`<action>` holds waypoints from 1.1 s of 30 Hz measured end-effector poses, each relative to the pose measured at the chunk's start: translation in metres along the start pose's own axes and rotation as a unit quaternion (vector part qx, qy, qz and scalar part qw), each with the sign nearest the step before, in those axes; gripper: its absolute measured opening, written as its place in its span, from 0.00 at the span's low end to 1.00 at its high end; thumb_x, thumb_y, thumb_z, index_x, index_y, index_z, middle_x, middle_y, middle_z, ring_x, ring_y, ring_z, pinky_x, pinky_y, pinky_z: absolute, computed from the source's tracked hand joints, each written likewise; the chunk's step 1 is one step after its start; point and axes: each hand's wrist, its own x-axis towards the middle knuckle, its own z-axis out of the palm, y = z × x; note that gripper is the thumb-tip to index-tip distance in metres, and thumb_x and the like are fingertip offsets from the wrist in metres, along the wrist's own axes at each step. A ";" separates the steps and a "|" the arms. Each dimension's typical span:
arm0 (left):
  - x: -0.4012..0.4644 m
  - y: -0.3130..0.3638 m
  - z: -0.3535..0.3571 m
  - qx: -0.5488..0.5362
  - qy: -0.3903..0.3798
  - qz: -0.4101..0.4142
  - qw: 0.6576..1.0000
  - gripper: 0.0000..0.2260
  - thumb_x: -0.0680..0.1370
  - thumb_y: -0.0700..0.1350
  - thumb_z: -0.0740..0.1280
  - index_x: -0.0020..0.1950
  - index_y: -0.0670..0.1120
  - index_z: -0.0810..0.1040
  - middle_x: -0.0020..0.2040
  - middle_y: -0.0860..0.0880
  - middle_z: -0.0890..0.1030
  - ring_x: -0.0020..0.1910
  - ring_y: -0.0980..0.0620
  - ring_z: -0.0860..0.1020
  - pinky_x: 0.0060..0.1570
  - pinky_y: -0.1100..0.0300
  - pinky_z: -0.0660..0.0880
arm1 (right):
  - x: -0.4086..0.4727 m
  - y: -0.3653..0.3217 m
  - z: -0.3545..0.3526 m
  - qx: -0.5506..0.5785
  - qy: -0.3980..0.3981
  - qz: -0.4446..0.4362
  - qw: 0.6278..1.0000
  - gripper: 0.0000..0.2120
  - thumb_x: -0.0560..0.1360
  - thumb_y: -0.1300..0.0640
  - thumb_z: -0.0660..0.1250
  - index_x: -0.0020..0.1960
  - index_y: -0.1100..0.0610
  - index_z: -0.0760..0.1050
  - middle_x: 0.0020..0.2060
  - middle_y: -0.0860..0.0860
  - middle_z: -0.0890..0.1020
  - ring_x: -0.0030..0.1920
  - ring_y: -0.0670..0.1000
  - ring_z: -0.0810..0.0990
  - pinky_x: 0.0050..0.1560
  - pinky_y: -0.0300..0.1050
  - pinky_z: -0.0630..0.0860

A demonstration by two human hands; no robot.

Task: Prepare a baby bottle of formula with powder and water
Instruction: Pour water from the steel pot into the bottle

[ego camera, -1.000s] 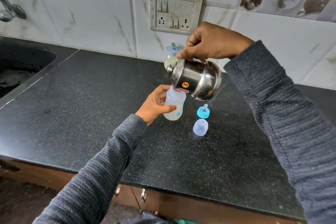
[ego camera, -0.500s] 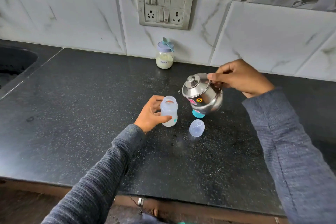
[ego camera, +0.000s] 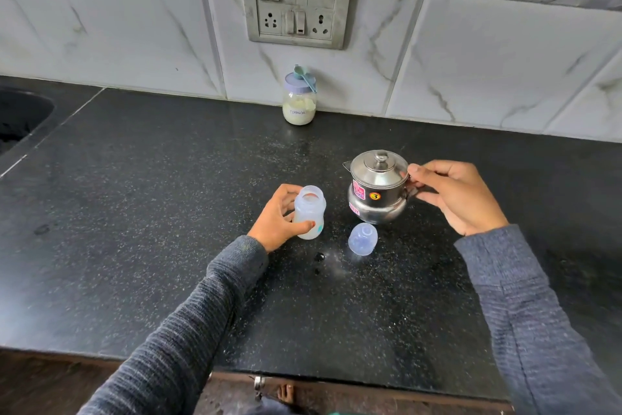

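The left hand (ego camera: pixel 279 224) has its fingers (ego camera: pixel 304 227) curled around the open bottle (ego camera: pixel 309 212), upright on the table (ego camera: pixel 151 212). The right hand (ego camera: pixel 457 195) pinches the handle of one steel pot (ego camera: pixel 377 192), lid on. One clear cap (ego camera: pixel 362 238) lies just below the pot. Well beyond the fingers stands one formula jar (ego camera: pixel 299 103), one scoop (ego camera: pixel 304 77) on its lid. The bottle looks part-filled; powder and capping seem left.

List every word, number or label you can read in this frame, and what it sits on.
"Formula": handwritten label on the powder jar by the wall.
"3": round yellow sticker on the steel pot.
Pink sticker on the pot: print too blurred to read.
Teal mark on the baby bottle: too small to read.
Switch plate: no lettering visible.
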 end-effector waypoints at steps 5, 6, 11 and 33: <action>0.000 0.006 -0.003 0.036 -0.029 -0.005 0.999 0.27 0.61 0.49 0.75 0.56 0.56 0.68 0.60 0.50 0.77 0.62 0.51 0.74 0.68 0.45 0.67 | 0.000 0.007 0.002 0.036 0.017 0.004 0.999 0.07 0.76 0.62 0.66 0.39 0.63 0.77 0.37 0.56 0.80 0.41 0.50 0.79 0.58 0.53 0.75; 0.001 0.008 -0.004 0.040 -0.037 -0.006 0.999 0.28 0.61 0.52 0.75 0.57 0.57 0.67 0.60 0.50 0.76 0.63 0.51 0.73 0.69 0.45 0.65 | 0.000 0.007 0.003 0.040 0.017 0.003 0.999 0.07 0.76 0.62 0.66 0.39 0.63 0.77 0.37 0.56 0.80 0.41 0.50 0.79 0.58 0.54 0.75; 0.008 0.036 -0.008 0.045 -0.039 0.038 0.997 0.28 0.63 0.55 0.75 0.60 0.57 0.70 0.61 0.52 0.77 0.63 0.54 0.74 0.69 0.49 0.66 | 0.002 0.004 0.008 0.041 0.007 -0.006 0.999 0.07 0.75 0.62 0.66 0.40 0.62 0.78 0.37 0.54 0.82 0.43 0.50 0.80 0.58 0.53 0.76; 0.074 0.104 0.010 0.102 -0.034 0.096 0.990 0.10 0.67 0.38 0.74 0.45 0.48 0.78 0.43 0.49 0.83 0.40 0.57 0.82 0.49 0.63 0.79 | 0.039 -0.002 0.009 -0.128 0.076 -0.095 0.984 0.10 0.76 0.51 0.65 0.49 0.58 0.79 0.45 0.55 0.80 0.46 0.50 0.79 0.48 0.46 0.81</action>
